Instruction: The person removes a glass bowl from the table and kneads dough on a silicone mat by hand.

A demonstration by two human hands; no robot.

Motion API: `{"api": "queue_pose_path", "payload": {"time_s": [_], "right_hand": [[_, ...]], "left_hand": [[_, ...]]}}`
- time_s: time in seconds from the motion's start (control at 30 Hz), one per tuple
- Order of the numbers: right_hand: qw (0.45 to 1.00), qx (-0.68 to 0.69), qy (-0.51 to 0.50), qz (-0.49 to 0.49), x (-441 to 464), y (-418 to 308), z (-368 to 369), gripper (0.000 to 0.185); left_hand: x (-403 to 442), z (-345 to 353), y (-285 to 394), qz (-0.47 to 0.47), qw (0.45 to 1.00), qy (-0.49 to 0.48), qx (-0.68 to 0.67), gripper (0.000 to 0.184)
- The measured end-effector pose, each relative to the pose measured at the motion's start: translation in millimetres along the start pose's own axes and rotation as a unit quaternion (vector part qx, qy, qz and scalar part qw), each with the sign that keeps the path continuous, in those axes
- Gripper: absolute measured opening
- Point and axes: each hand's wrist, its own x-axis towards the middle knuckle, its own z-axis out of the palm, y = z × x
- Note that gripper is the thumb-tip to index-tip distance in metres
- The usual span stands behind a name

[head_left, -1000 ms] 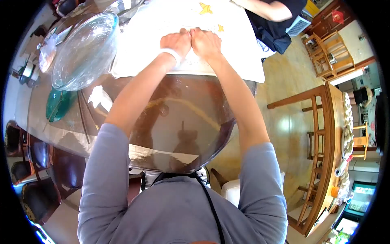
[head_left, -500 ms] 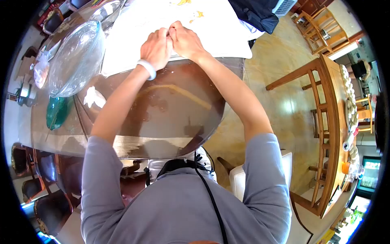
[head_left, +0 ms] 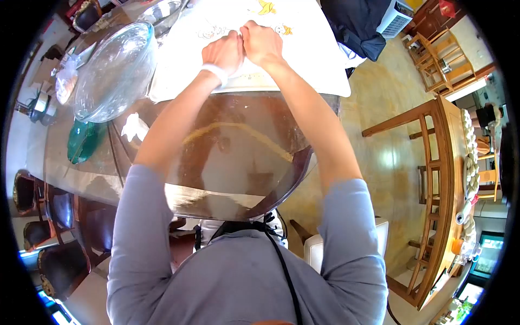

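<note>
My left hand (head_left: 223, 53) and my right hand (head_left: 260, 41) are side by side on a white mat (head_left: 319, 70) with yellow printed figures. The fingers of both are curled inward and closed, their tips hidden beneath the knuckles. Whatever they may hold cannot be made out. A pale band (head_left: 215, 74) circles my left wrist. The mat lies on a dark, glossy table (head_left: 227, 157), its near edge just in front of my wrists.
Left of the mat a large clear glass bowl (head_left: 115, 73) stands tilted in view. Near it lie a crumpled white tissue (head_left: 134, 127), a green item (head_left: 85, 142) and thin sticks. A wooden frame table (head_left: 447, 162) stands at the right; dark chairs are at lower left.
Since half a second ago the view has shifted, so the table and mat appear lower and further right. Both hands stay together on the mat. The co-worker's arm seen one second ago is out of view.
</note>
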Motion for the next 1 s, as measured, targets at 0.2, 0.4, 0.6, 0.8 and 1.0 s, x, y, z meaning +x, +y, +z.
{"api": "queue_pose_path", "payload": {"time_s": [0.2,0.4,0.6,0.8,1.0], "right_hand": [[0.994,0.087,0.057,-0.026,-67,-13,-20,0.023],[0.994,0.012,0.061,-0.086,-59,9,2,0.027],[0.996,-0.047,-0.077,0.024,-14,6,1,0.033],[0.996,0.091,0.010,0.003,-28,11,-19,0.029],[0.997,0.078,0.002,-0.028,-68,-11,-15,0.023]], "left_hand": [[-40,-22,6,0.041,0.993,-0.070,-0.080,0.043],[-36,9,-1,0.071,0.997,-0.009,0.044,0.049],[6,-3,10,0.004,0.987,-0.140,0.082,0.052],[-17,-21,1,0.046,0.999,0.005,-0.016,0.045],[-42,-10,7,0.046,0.998,0.028,-0.023,0.037]]}}
